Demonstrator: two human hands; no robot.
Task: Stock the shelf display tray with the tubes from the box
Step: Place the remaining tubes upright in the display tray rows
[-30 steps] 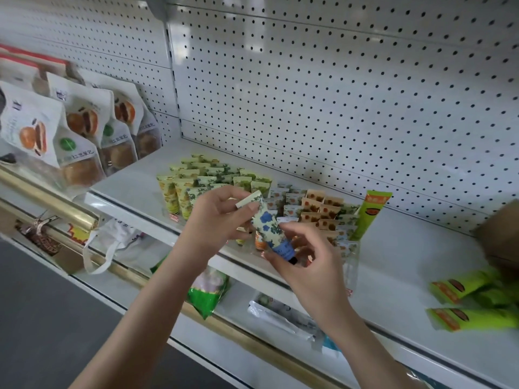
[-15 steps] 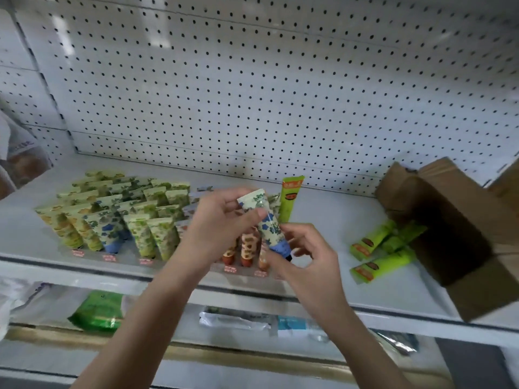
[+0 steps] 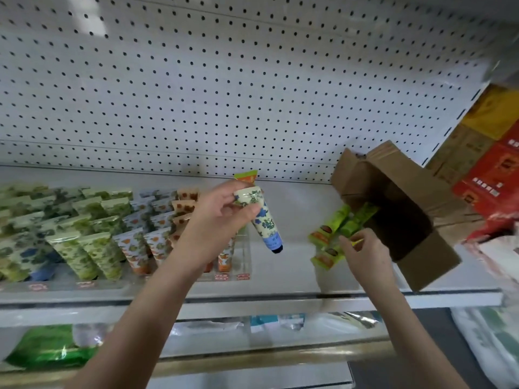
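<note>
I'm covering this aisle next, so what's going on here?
A person is stocking the shelf. The left hand holds a blue-flowered tube by its flat end, cap down, at the right end of the clear display tray, which already carries rows of tubes. The right hand is down among the green tubes lying at the mouth of the tipped cardboard box; whether its fingers grip one is unclear.

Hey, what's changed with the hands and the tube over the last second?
The right hand let go of the blue tube and moved right to the green tubes by the box. The left hand still holds the blue tube. The tray tubes look unmoved.
</note>
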